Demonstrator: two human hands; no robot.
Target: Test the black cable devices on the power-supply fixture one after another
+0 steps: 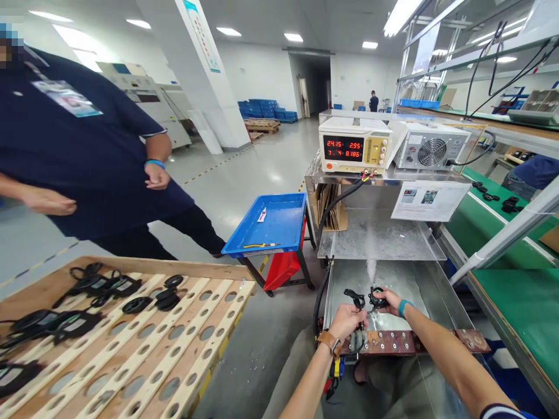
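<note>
Over a shallow metal tank, my left hand is closed in a pinch on a thin black cable. A small bundle of that black cable shows just beyond its fingertips. To its right, my right hand closes round a coiled black cable. The fingertips of both hands are close together, and what lies between them is partly hidden. Below the hands, a brown copper-coloured bar with several screws crosses the tank's near end. A dark lead hangs over it under my left hand.
A power supply with red digits stands on the shelf above the tank. At left, a slatted wooden rack holds several black cabled parts. A blue tray with pliers stands between. A person walks beside the rack. Green benches line the right.
</note>
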